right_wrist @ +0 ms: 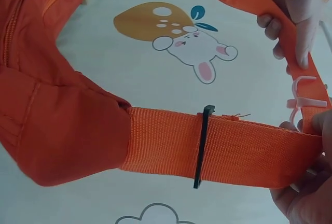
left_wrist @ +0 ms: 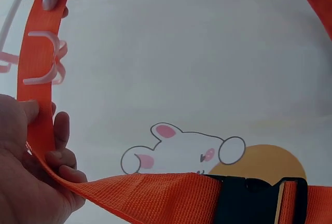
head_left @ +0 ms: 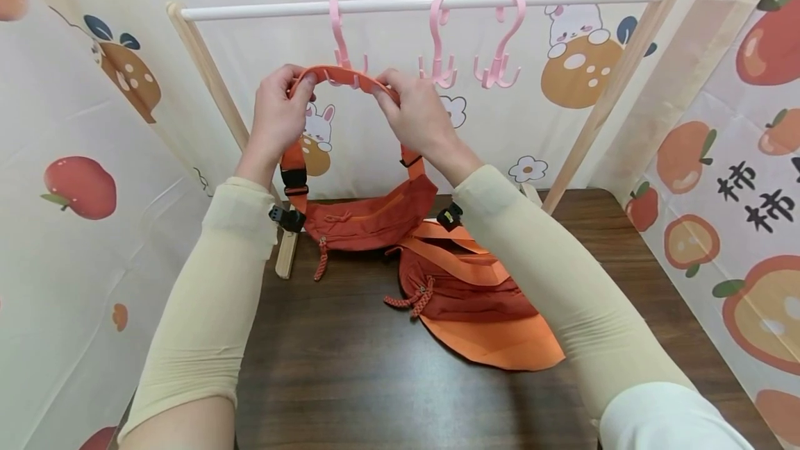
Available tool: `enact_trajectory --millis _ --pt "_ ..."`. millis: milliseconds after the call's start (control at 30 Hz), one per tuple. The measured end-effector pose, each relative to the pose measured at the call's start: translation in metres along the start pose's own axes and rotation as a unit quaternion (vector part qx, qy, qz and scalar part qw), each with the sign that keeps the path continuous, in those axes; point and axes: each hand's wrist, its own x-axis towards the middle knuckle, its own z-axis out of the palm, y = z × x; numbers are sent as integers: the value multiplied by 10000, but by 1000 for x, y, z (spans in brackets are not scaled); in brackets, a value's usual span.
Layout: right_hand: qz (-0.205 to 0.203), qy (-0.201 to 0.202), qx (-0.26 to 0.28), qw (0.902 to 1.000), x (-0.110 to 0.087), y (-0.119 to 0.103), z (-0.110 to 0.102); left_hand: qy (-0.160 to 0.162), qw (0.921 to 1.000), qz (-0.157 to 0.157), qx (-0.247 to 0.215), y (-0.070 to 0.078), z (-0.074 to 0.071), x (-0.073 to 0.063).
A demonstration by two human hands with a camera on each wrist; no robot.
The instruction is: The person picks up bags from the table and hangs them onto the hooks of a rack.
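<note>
An orange-red waist bag [head_left: 371, 217] hangs by its orange strap [head_left: 337, 76] below the rail. My left hand [head_left: 282, 106] pinches the strap at one side, thumb in front. On the other side my right hand [head_left: 417, 108] pinches it the same way. Between the hands, the prongs of a pink hook [head_left: 339, 37] curve up in front of the strap, as the left wrist view shows with the prongs [left_wrist: 44, 58]. A black buckle [left_wrist: 259, 200] sits on the strap below my left hand. In the right wrist view a black slider [right_wrist: 204, 146] crosses the strap.
Two more pink hooks [head_left: 440, 47] hang on the white rail [head_left: 412, 3] to the right, held up by a wooden frame [head_left: 587, 127]. A second orange-red bag [head_left: 465, 290] and an orange cap-like brim [head_left: 494, 342] lie on the brown table [head_left: 350, 360], partly behind my right forearm.
</note>
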Motion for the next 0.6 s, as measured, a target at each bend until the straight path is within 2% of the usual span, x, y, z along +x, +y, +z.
enact_trajectory --millis 400,600 --pt "268 -554 -199 9979 -1 19 12 59 9999 -115 40 -13 5 -12" --pt "297 -879 -857 9920 -3 34 22 293 9993 -186 115 -23 5 -16"
